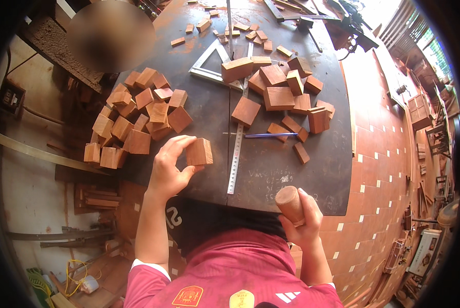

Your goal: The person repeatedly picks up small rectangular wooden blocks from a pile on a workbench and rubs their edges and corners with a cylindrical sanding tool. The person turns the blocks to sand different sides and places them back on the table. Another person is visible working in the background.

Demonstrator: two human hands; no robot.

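Note:
My left hand grips a squarish wooden block between thumb and fingers, over the near left part of the dark tabletop. In my right hand is a round wooden cylinder, held at the table's near edge with its flat end up. Just beyond my left hand lies a heap of reddish-brown wooden blocks. A second, looser group of blocks spreads over the right half. A white ruler and a blue pen lie between my hands, farther in.
A metal set square lies near the right-hand blocks, partly hidden by them. Small wood offcuts are scattered at the far side. A dark metal tool rests at the far right corner. Reddish tiled floor runs along the right.

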